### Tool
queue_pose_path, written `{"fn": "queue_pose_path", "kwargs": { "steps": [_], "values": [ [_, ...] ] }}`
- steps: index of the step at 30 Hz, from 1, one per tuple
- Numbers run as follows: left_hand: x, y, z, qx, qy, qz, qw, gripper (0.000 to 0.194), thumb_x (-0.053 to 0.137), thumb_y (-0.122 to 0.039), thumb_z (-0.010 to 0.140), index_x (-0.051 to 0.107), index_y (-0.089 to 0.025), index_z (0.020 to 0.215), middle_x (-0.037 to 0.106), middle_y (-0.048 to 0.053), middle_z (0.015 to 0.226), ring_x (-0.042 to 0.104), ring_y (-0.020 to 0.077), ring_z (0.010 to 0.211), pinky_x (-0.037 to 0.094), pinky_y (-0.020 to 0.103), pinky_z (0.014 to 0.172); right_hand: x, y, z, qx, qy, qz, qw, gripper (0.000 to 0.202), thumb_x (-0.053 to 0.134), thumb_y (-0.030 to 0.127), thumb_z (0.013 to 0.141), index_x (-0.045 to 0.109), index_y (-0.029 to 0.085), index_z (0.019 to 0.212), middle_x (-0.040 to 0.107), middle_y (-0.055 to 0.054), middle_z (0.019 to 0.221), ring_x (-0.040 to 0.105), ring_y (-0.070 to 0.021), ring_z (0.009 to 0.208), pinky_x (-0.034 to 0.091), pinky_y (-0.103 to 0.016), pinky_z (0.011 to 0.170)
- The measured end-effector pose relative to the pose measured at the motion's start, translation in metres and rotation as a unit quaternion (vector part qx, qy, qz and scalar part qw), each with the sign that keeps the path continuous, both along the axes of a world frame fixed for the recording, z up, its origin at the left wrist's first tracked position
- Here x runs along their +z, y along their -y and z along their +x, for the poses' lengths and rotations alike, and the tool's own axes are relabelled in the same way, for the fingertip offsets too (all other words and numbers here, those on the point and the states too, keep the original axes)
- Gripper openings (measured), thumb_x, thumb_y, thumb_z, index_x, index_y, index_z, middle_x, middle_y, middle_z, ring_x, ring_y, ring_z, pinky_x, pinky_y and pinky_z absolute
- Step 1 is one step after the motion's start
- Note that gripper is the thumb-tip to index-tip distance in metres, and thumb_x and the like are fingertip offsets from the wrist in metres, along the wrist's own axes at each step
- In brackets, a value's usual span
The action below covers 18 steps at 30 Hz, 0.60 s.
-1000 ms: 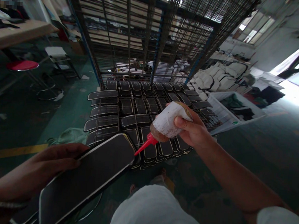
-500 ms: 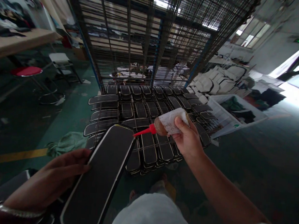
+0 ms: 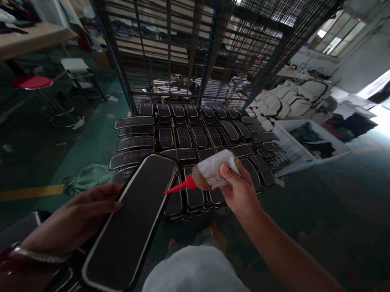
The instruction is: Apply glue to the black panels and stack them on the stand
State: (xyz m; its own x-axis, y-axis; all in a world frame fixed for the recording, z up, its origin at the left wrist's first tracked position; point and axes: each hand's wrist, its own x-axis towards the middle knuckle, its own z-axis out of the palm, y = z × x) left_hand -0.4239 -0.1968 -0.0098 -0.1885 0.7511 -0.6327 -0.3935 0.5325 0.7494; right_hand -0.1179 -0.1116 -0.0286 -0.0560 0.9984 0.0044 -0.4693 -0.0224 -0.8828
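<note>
My left hand (image 3: 83, 214) grips the left edge of a long, dark, round-cornered panel (image 3: 131, 221) with a pale line along its border. The panel is tilted, its far end raised toward the rack. My right hand (image 3: 240, 187) is wrapped round a squeeze bottle (image 3: 213, 168), white with brownish stains. The red nozzle (image 3: 179, 186) of the bottle points left and down, its tip at the panel's right border. Beyond, many similar dark panels (image 3: 200, 137) lie in rows on a wire shelf.
A tall wire rack (image 3: 189, 43) rises behind the panels. At the right stand a white bin (image 3: 314, 159) holding dark cloth and a heap of pale pieces (image 3: 291, 101). Further left are a red stool (image 3: 32, 82), a white chair (image 3: 75, 65) and a green cloth (image 3: 89, 178) on the floor.
The nozzle tip has moved down along the panel's right border, toward me. My right hand and the bottle have shifted slightly left and down. The left hand keeps its hold.
</note>
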Motion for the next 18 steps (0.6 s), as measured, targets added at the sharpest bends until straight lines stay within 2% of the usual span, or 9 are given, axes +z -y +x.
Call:
{"fn": "queue_pose_path", "kwargs": {
  "steps": [6, 12, 18],
  "values": [
    [-0.007, -0.004, -0.001, 0.007, 0.004, 0.013, 1.000, 0.038, 0.077, 0.001, 0.055, 0.075, -0.012, 0.091, 0.080, 0.018, 0.077, 0.075, 0.0347, 0.052, 0.063, 0.047, 0.041, -0.007, 0.019, -0.005, 0.009, -0.006, -0.010, 1.000, 0.042, 0.099, 0.039, 0.071, 0.080, 0.029, 0.106, 0.074, 0.002, 0.095, 0.068, -0.0165, 0.082, 0.059, -0.027, 0.073],
    [-0.014, -0.009, -0.002, 0.003, 0.018, 0.030, 0.999, 0.039, 0.080, -0.001, 0.056, 0.072, -0.015, 0.092, 0.080, 0.012, 0.075, 0.075, 0.0297, 0.052, 0.064, 0.043, 0.042, -0.012, 0.031, -0.008, 0.035, 0.010, -0.012, 0.999, 0.043, 0.098, 0.041, 0.070, 0.079, 0.029, 0.107, 0.073, 0.001, 0.092, 0.067, -0.0194, 0.081, 0.058, -0.032, 0.074],
    [-0.023, -0.014, -0.009, -0.001, 0.023, 0.052, 0.998, 0.033, 0.079, -0.001, 0.061, 0.070, -0.015, 0.089, 0.079, 0.010, 0.073, 0.076, 0.0273, 0.054, 0.066, 0.041, 0.048, -0.016, 0.042, -0.008, 0.078, 0.041, -0.013, 0.996, 0.049, 0.096, 0.045, 0.074, 0.075, 0.031, 0.115, 0.074, -0.002, 0.097, 0.069, -0.0249, 0.089, 0.058, -0.041, 0.086]
  ]
}}
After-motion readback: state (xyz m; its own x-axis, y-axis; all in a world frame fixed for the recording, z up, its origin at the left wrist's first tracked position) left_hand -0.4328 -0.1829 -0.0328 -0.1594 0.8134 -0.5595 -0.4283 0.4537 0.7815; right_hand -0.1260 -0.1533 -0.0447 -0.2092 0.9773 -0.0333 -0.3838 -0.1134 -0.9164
